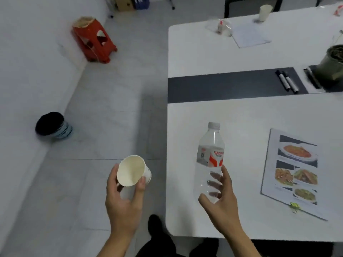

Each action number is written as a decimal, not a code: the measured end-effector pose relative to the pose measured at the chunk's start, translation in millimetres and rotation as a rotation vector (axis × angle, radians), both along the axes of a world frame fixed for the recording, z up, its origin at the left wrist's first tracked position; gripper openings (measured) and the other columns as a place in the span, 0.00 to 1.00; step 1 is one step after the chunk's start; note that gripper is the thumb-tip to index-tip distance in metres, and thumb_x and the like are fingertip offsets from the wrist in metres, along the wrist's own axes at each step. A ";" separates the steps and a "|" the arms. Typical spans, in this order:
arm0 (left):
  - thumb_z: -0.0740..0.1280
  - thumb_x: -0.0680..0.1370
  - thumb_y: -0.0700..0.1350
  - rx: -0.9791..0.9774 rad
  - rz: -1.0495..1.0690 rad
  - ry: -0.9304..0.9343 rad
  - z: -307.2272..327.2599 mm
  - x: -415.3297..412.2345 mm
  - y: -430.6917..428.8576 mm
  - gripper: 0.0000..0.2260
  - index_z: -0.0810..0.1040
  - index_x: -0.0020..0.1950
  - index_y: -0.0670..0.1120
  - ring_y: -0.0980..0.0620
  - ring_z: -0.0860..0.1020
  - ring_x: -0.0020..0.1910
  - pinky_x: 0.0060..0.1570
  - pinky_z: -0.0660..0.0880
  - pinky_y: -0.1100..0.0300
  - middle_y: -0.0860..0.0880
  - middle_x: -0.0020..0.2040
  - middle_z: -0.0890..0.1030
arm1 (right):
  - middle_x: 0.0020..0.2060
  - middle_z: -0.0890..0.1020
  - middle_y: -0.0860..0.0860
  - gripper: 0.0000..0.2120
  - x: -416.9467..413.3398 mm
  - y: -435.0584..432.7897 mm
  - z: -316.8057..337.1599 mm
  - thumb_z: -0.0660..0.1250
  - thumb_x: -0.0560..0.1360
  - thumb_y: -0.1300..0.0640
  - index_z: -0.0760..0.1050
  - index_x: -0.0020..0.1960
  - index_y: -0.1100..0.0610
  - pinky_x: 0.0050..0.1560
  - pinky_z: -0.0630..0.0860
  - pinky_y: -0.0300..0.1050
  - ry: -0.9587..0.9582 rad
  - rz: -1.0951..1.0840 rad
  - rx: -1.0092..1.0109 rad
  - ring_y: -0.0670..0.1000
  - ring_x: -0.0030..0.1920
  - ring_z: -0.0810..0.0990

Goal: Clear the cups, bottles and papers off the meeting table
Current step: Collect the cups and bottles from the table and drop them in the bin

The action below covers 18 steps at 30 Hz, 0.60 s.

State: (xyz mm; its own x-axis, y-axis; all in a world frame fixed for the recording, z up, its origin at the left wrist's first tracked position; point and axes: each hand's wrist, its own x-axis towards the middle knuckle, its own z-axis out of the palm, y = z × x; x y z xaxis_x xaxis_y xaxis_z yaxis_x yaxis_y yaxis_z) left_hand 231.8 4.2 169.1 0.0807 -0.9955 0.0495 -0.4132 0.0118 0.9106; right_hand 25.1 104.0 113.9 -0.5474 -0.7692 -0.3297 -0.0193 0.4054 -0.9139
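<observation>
My left hand [123, 199] holds a white paper cup [132, 170] tipped on its side over the floor, left of the white meeting table [232, 112]. A clear plastic water bottle [210, 158] with a red and white label is gripped near its base by my right hand [222, 203], above the table's near left corner. To the right lies a printed sheet with food photos [295, 173]. At the far end stand another paper cup [265, 13], a crumpled clear bottle [220, 26] and a white paper [249, 35].
A black waste bin [52, 126] stands on the floor by the left wall. Further back is a red plastic stool [94, 39]. On the table's dark centre strip [222, 86] lie two markers [286, 81], beside a potted plant [332, 64]. A chair [246, 6] stands at the far side.
</observation>
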 end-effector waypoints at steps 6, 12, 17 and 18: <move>0.72 0.70 0.61 -0.116 0.211 0.018 17.9 121.5 -37.9 0.29 0.64 0.67 0.69 0.53 0.76 0.64 0.60 0.74 0.60 0.54 0.68 0.75 | 0.60 0.74 0.31 0.47 97.6 -88.5 30.6 0.78 0.65 0.48 0.52 0.71 0.27 0.49 0.78 0.36 0.110 0.209 -0.107 0.35 0.56 0.77; 0.70 0.68 0.64 -0.190 0.354 0.119 14.3 279.4 -113.4 0.30 0.67 0.70 0.64 0.50 0.77 0.63 0.58 0.76 0.62 0.54 0.67 0.75 | 0.60 0.79 0.40 0.47 248.9 -204.2 45.7 0.78 0.64 0.51 0.57 0.76 0.36 0.53 0.81 0.43 0.154 0.340 -0.225 0.42 0.56 0.81; 0.70 0.69 0.63 -0.218 0.440 0.171 27.2 397.7 -178.6 0.31 0.68 0.70 0.59 0.58 0.78 0.60 0.54 0.75 0.70 0.68 0.63 0.74 | 0.57 0.79 0.36 0.48 357.4 -290.8 60.2 0.77 0.64 0.50 0.55 0.76 0.36 0.48 0.81 0.40 0.171 0.468 -0.265 0.42 0.55 0.81; 0.70 0.68 0.63 -0.212 0.455 0.182 29.0 417.3 -192.8 0.31 0.68 0.69 0.59 0.59 0.78 0.59 0.54 0.76 0.70 0.67 0.63 0.75 | 0.57 0.79 0.39 0.48 373.9 -305.6 61.3 0.77 0.65 0.53 0.55 0.77 0.37 0.47 0.81 0.40 0.182 0.486 -0.266 0.43 0.54 0.81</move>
State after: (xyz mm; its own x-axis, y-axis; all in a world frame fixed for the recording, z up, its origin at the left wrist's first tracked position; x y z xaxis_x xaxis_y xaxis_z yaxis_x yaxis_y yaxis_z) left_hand 649.2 -188.7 198.2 0.5282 -0.8273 0.1910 -0.2552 0.0599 0.9650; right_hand 399.0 -201.6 175.3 -0.1404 -0.9898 -0.0247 -0.3117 0.0678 -0.9478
